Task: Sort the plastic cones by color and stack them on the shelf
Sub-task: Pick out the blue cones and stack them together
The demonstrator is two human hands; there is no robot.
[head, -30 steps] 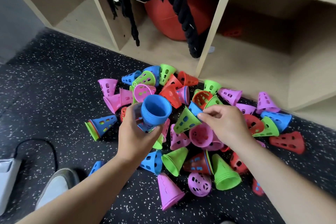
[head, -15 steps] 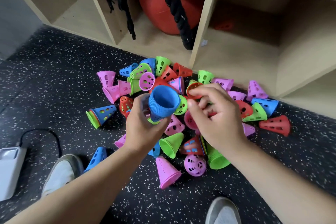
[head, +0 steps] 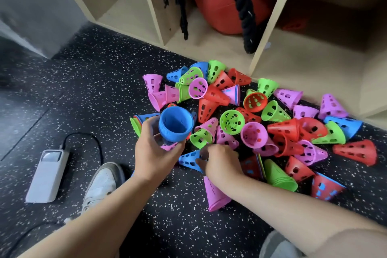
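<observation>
A pile of perforated plastic cones (head: 247,115) in pink, green, red and blue lies on the dark speckled floor in front of a wooden shelf (head: 310,65). My left hand (head: 155,153) grips a stack of nested blue cones (head: 176,124), open end facing up toward me. My right hand (head: 219,161) is down at the near edge of the pile, its fingers curled onto a single blue cone (head: 189,160) lying on its side. A pink cone (head: 215,195) lies just under my right wrist.
The shelf compartment behind the pile holds a red ball (head: 226,6) and thick black ropes (head: 245,12). A white box with a cable (head: 48,176) lies on the floor at left. My white shoe (head: 100,186) is below my left hand.
My right hand left the middle of the pile and dropped toward me onto the blue cone at the near edge. The left hand kept hold of the blue stack. The view shifted left.
</observation>
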